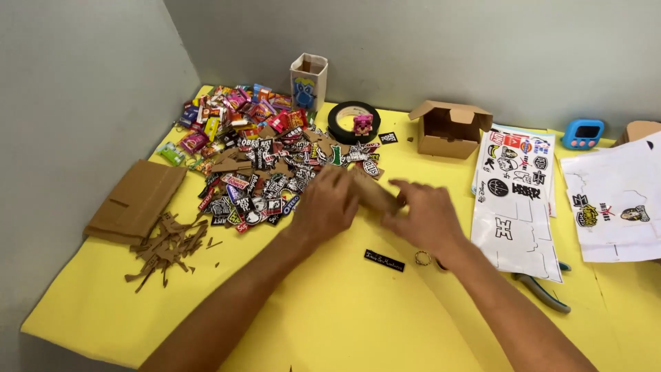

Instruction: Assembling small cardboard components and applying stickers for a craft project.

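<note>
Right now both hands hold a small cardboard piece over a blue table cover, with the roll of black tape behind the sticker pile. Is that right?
Not quite: the table cover is yellow, not blue, as the head view shows. Both the left hand and right hand do hold the cardboard piece, and the black tape roll lies behind the sticker pile.

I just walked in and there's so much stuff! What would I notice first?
Probably the big pile of stickers and bright candy wrappers at the back left of the yellow table. In the middle, the left hand and right hand hold a small brown cardboard piece together.
</note>
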